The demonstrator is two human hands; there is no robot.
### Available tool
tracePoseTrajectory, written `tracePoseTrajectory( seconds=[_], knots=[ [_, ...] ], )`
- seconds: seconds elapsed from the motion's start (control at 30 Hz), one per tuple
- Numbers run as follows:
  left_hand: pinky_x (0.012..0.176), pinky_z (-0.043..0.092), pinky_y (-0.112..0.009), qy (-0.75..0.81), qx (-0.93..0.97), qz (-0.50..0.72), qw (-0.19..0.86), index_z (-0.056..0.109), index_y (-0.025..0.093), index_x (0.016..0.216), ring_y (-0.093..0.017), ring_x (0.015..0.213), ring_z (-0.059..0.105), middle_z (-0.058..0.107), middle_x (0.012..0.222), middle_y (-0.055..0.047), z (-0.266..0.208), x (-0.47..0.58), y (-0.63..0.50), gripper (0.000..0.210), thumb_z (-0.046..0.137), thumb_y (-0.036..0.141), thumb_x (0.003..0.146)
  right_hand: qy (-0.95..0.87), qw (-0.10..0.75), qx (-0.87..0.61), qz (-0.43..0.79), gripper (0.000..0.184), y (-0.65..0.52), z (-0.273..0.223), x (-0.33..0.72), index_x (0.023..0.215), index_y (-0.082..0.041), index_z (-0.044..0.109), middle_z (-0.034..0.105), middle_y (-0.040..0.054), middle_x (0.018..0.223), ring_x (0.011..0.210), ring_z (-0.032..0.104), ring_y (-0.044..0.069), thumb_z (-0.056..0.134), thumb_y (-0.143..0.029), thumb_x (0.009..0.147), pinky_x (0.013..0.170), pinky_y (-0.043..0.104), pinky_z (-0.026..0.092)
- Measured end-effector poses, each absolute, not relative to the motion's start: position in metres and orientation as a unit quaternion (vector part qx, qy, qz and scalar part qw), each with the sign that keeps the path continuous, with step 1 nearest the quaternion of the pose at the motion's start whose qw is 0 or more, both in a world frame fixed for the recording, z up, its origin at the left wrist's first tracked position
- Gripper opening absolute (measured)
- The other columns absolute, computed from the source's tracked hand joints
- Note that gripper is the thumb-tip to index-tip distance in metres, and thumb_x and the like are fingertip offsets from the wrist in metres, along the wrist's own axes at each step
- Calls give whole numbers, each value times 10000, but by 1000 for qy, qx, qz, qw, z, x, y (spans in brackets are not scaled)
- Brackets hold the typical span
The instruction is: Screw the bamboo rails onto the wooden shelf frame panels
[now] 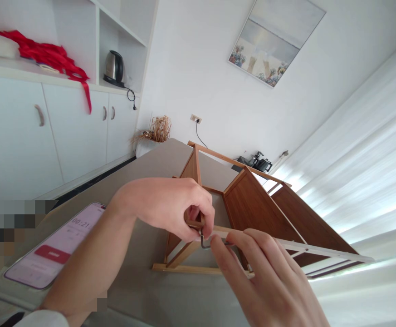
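I have both hands at work on the wooden rack (245, 200), which rests on the table (133, 254) in front of them and stretches from the left fingertips away to the far right. My left hand (170, 204) is bent at the wrist and curled closed around a near corner of the rack's frame, with its thumb and fingertips right at the bent end of the key (204, 246). My right hand (266, 272) comes in from below on the right, palm down, and has the key's long arm pinched between its fingers; the fingers hide part of that arm. From here I cannot tell whether the tip sits in a bolt, since the left hand covers it.

To the left of my left hand, partly behind the forearm, lies the phone (48, 272), its screen lit with a timer. Beyond that hand, farther off, I see the dried plant (160, 129), and up and to the left of it the kettle (111, 66) and the red ribbon (48, 52) on the shelves. Past the rack, ahead of my right hand, sits a black appliance (261, 163), and to that hand's right hangs the pale curtain (371, 159).
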State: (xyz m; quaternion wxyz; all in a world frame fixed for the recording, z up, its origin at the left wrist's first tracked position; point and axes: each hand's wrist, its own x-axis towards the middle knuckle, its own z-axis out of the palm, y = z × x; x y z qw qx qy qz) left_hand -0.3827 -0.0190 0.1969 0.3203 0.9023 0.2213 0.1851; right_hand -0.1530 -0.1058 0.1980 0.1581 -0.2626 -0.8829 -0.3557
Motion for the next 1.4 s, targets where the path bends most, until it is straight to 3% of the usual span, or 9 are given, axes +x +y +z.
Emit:
tracePoseTrajectory(
  seconds=[0.17,0.37,0.6,0.83,1.0,1.17,1.4],
  knots=[
    [649,424,-212,224,903,182,319,771,230,860,-100,731,566,670,894,13,198,-383,-19,118,706,161,789,-878,197,-316,-302,345,-108,181,-147,1111,-163,708,691,97,957,898,621,188,425,-52,950,753,294,516],
    [688,435,-214,221,905,180,315,779,231,873,-108,758,569,672,906,8,199,-383,-19,127,702,170,793,-885,244,-289,-271,351,-104,159,-139,1197,-122,679,712,92,939,857,644,189,547,-15,889,760,313,518],
    [701,445,-220,220,904,186,317,776,229,863,-111,736,573,676,895,1,197,-383,-19,118,694,175,799,-835,349,-291,-311,263,-105,144,-150,1012,-152,715,692,64,865,841,633,160,492,-29,948,761,292,457],
    [699,441,-220,221,906,185,311,776,239,869,-110,738,575,672,894,7,197,-383,-18,133,696,163,795,-849,256,-312,-342,280,-110,162,-148,1095,-181,724,711,66,960,928,657,183,585,-41,897,784,277,489],
    [677,434,-217,215,902,190,322,776,233,866,-109,731,572,671,888,6,197,-382,-18,120,713,169,786,-842,258,-299,-369,193,-107,166,-151,1077,-186,733,703,92,975,950,664,211,581,-186,959,816,314,504],
    [642,429,-215,223,900,186,325,777,232,860,-105,727,578,677,891,10,198,-382,-19,131,704,154,785,-845,239,-290,-380,264,-105,166,-152,1108,-196,721,708,105,986,959,653,206,506,-312,1010,848,316,529],
    [646,439,-217,231,900,178,325,789,250,901,-105,734,592,692,917,16,197,-383,-20,198,687,132,778,-852,245,-234,-400,254,-101,172,-153,1123,-181,702,721,90,989,1016,629,184,498,-167,973,921,298,495]
  ],
)
